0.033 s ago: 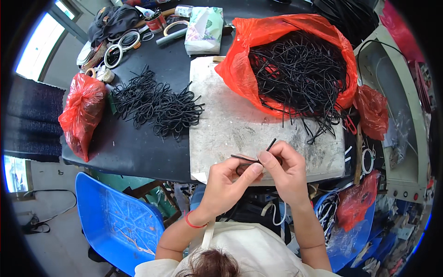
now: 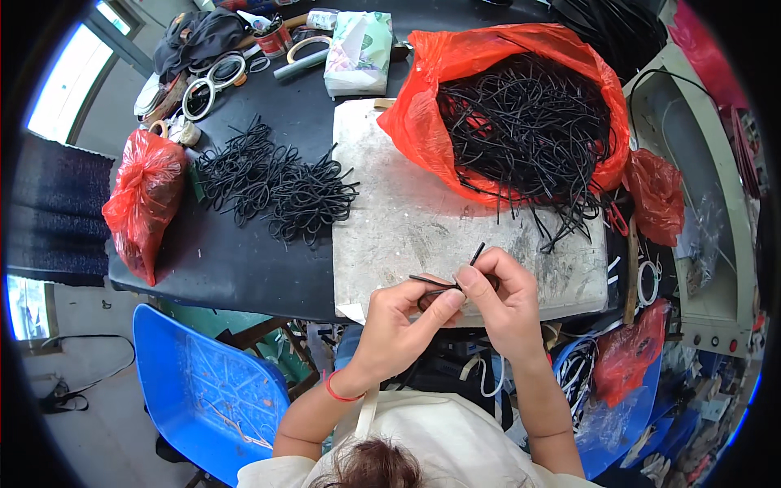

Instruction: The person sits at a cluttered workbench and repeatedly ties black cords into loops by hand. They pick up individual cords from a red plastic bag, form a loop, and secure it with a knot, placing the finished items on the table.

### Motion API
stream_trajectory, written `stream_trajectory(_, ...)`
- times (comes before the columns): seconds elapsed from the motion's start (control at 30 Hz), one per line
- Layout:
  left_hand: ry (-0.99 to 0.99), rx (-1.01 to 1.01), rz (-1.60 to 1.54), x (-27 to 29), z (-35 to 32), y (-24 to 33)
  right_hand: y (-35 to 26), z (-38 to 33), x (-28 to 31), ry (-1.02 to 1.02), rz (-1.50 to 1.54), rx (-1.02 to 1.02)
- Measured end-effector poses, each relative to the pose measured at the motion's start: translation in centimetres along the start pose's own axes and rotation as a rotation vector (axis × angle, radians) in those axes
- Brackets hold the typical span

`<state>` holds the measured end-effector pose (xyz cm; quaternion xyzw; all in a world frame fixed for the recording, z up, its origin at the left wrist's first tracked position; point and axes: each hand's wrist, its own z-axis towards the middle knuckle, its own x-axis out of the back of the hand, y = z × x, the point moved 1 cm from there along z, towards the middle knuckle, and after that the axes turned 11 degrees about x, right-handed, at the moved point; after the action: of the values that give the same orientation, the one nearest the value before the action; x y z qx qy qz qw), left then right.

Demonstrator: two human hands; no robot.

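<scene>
My left hand (image 2: pixel 400 325) and my right hand (image 2: pixel 503 299) meet over the near edge of a worn grey board (image 2: pixel 407 220). Both pinch a short black cord piece (image 2: pixel 476 254) whose ends stick out left and up. A brown object sits between my fingers, mostly hidden. Beyond the board lies an open orange-red bag (image 2: pixel 423 122) full of loose black cords (image 2: pixel 529 130). A pile of looped black cords (image 2: pixel 272 183) rests on the black table (image 2: pixel 228 260) to the left.
A tied red bag (image 2: pixel 142 199) sits at the table's left edge. Tape rolls (image 2: pixel 213 77), a tissue pack (image 2: pixel 358 50) and clutter fill the far side. A blue plastic chair (image 2: pixel 207 390) stands lower left. More red bags (image 2: pixel 655 195) and white rings hang at the right.
</scene>
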<state>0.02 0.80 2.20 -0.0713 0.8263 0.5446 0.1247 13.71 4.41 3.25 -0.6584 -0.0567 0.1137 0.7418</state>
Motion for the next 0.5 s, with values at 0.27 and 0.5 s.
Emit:
stream_trajectory(0.27,0.329,-0.526,0.588,-1.2,-0.6,-0.3,0.1,-0.6,-1.5,0.221,-0.352,0.248)
stream_trajectory(0.5,0.118,-0.121,0.115,0.8,0.0,-0.8,-1.0,-0.1,-0.1,0.061,0.136,-0.183)
